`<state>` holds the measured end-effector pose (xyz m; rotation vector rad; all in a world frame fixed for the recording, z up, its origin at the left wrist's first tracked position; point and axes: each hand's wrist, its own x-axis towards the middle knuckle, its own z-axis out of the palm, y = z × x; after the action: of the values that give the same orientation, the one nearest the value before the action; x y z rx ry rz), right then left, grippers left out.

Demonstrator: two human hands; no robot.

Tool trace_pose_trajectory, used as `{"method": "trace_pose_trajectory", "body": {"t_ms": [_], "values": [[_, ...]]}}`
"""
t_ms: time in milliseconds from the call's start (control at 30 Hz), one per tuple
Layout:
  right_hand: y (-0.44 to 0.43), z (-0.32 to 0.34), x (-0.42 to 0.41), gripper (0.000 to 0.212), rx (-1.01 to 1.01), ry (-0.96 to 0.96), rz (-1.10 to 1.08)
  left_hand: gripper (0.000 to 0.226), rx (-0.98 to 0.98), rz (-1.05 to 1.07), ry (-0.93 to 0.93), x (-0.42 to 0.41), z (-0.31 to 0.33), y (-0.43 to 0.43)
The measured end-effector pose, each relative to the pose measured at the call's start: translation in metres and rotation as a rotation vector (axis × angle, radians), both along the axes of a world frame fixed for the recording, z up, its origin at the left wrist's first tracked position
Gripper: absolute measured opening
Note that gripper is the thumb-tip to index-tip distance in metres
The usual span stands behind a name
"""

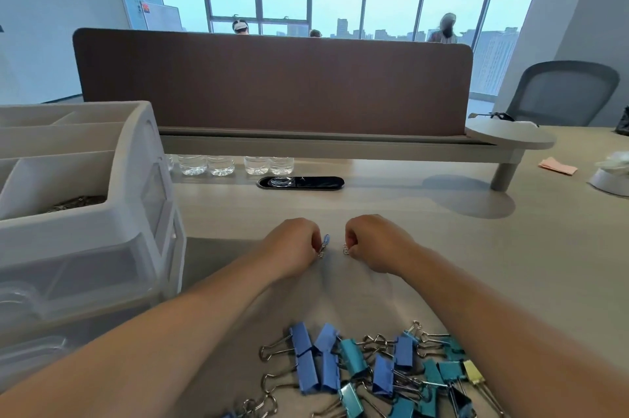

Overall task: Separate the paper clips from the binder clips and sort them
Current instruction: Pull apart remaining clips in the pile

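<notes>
- Step in hand, as I judge it: working two small clips apart over the middle of the desk (493,264), well clear of the heap.
- Left hand (292,244): fingers curled, tips pinching a small blue clip (325,240) with silver wire at its lower end. It is too small to say for sure what kind of clip it is.
- Right hand (372,242): fingers curled in, thumb and forefinger pinching a small silver clip (346,250), likely a paper clip. The two pieces sit just beside each other; whether they touch, I cannot tell.
- Pose: both wrists low by the desk surface, forearms coming in from the near edge and converging, knuckles turned away from the person.
- To do it well: draw the pieces apart sideways with a slight twist, not a tug, so any hooked wire slips free unbent. Keep the pinch firm, because small pieces skitter.
- Binder clips (357,370): heaped at the near edge between the forearms; blue, teal, one yellow, handles interlocked. Best lifted singly from the fringe.
- Paper clips (76,203): a silver mass in a front compartment of the white organiser (136,213) at the left edge. This is the probable drop point for the silver piece.
</notes>
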<state>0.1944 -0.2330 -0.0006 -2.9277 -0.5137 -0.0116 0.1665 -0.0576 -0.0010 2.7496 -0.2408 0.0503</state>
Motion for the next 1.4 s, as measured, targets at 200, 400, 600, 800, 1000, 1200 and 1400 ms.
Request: {"method": "trace_pose_trajectory", "body": {"t_ms": [200, 400, 600, 800, 1000, 1200, 1400], "values": [[-0.005, 0.004, 0.007, 0.017, 0.065, 0.052, -0.019, 0.012, -0.02, 0.0, -0.005, 0.004, -0.002, 0.001], [-0.002, 0.013, 0.014, 0.031, 0.014, 0.118, -0.019, 0.024, -0.026, 0.042, 0.012, 0.011, -0.005, 0.004], [0.0, 0.016, 0.012, 0.008, 0.041, 0.151, -0.034, 0.031, -0.018, 0.05, 0.025, 0.014, -0.005, 0.004], [0.003, 0.017, 0.006, 0.011, 0.034, 0.153, -0.028, 0.018, -0.036, 0.052, 0.017, 0.014, -0.004, 0.001], [0.008, 0.017, -0.003, 0.012, 0.019, 0.13, 0.007, 0.015, -0.014, 0.039, 0.042, 0.013, -0.002, -0.005], [0.009, 0.011, -0.009, 0.013, 0.002, 0.066, 0.046, 0.014, 0.067, 0.029, 0.054, 0.008, -0.006, -0.008], [0.007, 0.009, -0.012, 0.017, 0.125, 0.042, 0.02, 0.011, 0.066, 0.004, 0.018, 0.003, -0.003, -0.006]]}}
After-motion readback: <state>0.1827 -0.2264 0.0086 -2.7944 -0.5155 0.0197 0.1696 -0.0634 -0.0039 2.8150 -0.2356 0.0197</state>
